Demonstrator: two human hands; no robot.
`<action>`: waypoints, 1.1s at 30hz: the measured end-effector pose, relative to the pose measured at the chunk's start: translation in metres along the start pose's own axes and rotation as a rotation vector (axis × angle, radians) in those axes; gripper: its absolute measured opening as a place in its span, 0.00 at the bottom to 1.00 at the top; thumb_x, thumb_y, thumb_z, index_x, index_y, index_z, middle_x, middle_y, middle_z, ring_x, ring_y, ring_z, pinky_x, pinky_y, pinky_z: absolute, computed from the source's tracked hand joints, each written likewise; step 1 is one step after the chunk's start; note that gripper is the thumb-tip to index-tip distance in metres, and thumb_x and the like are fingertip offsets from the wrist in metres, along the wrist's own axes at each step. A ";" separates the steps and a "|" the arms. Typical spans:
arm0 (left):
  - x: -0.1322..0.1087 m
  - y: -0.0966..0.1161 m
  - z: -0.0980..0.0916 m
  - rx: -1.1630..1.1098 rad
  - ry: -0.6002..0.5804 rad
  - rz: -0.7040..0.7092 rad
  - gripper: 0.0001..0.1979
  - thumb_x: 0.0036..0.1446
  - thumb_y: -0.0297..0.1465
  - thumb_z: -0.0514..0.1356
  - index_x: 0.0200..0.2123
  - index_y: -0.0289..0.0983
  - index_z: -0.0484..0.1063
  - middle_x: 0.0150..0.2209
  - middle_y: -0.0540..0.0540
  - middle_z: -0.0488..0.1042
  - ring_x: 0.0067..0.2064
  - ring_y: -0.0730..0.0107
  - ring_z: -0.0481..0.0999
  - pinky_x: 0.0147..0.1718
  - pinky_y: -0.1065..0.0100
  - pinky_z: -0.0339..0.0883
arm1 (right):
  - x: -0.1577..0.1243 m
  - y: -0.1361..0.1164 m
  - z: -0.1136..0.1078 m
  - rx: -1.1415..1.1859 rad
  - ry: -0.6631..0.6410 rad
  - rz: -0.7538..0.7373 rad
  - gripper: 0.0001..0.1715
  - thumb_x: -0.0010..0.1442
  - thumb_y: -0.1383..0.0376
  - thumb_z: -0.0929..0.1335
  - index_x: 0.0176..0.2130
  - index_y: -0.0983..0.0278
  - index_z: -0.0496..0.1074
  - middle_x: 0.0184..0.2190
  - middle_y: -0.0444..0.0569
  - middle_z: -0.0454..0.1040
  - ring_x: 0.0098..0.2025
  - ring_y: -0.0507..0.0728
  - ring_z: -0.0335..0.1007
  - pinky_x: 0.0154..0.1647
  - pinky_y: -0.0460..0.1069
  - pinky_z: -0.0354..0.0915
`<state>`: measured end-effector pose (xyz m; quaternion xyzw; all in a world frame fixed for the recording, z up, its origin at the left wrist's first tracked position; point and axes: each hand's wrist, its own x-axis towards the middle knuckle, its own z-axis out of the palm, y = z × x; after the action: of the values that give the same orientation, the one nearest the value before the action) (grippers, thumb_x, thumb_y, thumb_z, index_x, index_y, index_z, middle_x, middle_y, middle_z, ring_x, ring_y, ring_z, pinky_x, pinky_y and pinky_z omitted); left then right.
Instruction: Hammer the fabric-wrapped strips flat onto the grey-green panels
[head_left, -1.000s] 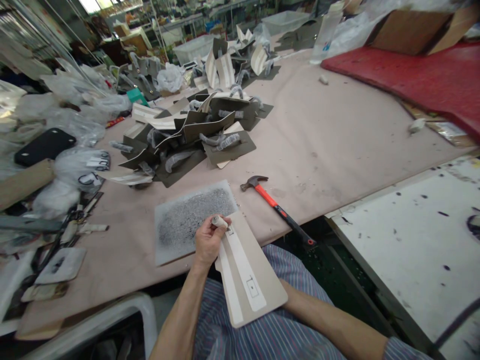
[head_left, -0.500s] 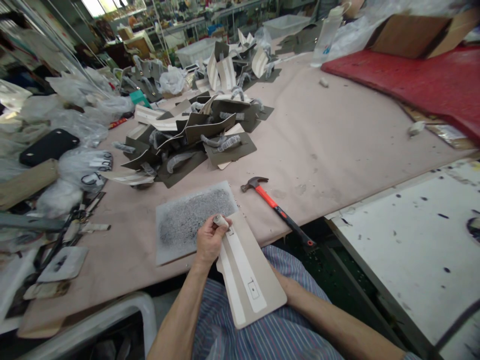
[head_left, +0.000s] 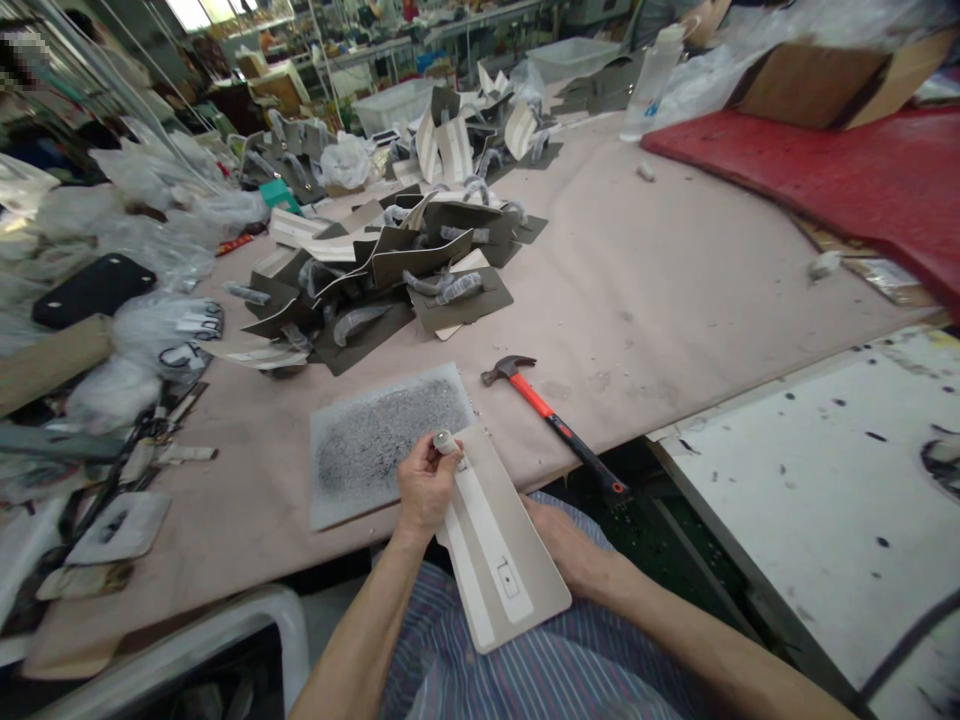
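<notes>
A long beige card panel [head_left: 501,560] with white strips lies slanted over my lap and the table edge. My left hand [head_left: 424,485] is closed on a small cylindrical punch tool [head_left: 445,441] set on the panel's top end. My right hand [head_left: 570,550] lies under the panel's right side and holds it up, its fingers hidden beneath. A scuffed grey cutting mat [head_left: 386,440] lies just left of the tool.
A red-handled claw hammer [head_left: 559,425] lies right of the mat. A heap of grey and beige panels [head_left: 382,265] sits behind it. Plastic bags and scraps [head_left: 112,330] crowd the left. A red sheet [head_left: 825,170] lies far right, and a white speckled board [head_left: 825,480] near right.
The panel has slid slightly towards me, and more of my right hand shows beneath its edge. My left hand stays on the tool.
</notes>
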<state>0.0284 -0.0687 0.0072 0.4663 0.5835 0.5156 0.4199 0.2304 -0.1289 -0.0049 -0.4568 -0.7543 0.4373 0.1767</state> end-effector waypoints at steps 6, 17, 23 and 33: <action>0.001 0.001 -0.005 0.037 -0.063 0.029 0.10 0.52 0.32 0.66 0.39 0.36 0.75 0.36 0.45 0.82 0.38 0.65 0.81 0.41 0.68 0.74 | 0.009 0.013 -0.064 -0.452 0.458 0.146 0.16 0.65 0.67 0.62 0.51 0.67 0.69 0.46 0.56 0.72 0.44 0.61 0.69 0.48 0.53 0.64; 0.005 -0.001 -0.010 0.107 -0.122 0.045 0.09 0.54 0.32 0.63 0.39 0.37 0.76 0.35 0.47 0.81 0.38 0.66 0.80 0.39 0.69 0.71 | 0.070 0.022 -0.102 -0.263 0.265 0.501 0.12 0.61 0.69 0.66 0.46 0.68 0.67 0.44 0.60 0.68 0.47 0.66 0.66 0.47 0.55 0.59; 0.002 -0.008 -0.011 0.174 -0.137 0.165 0.07 0.57 0.31 0.62 0.39 0.38 0.76 0.35 0.48 0.80 0.38 0.68 0.78 0.40 0.71 0.68 | 0.086 0.022 -0.111 0.154 0.100 0.541 0.05 0.54 0.69 0.66 0.35 0.65 0.66 0.27 0.47 0.68 0.27 0.54 0.65 0.29 0.47 0.63; -0.001 -0.006 -0.014 0.207 -0.190 0.232 0.06 0.60 0.31 0.59 0.37 0.38 0.75 0.34 0.48 0.77 0.36 0.68 0.76 0.39 0.71 0.67 | 0.048 -0.037 -0.097 0.073 0.255 0.251 0.18 0.69 0.53 0.55 0.32 0.61 0.57 0.21 0.41 0.60 0.21 0.51 0.55 0.23 0.46 0.51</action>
<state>0.0147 -0.0725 0.0029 0.6177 0.5334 0.4514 0.3608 0.2506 -0.0477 0.0727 -0.5923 -0.6464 0.4215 0.2316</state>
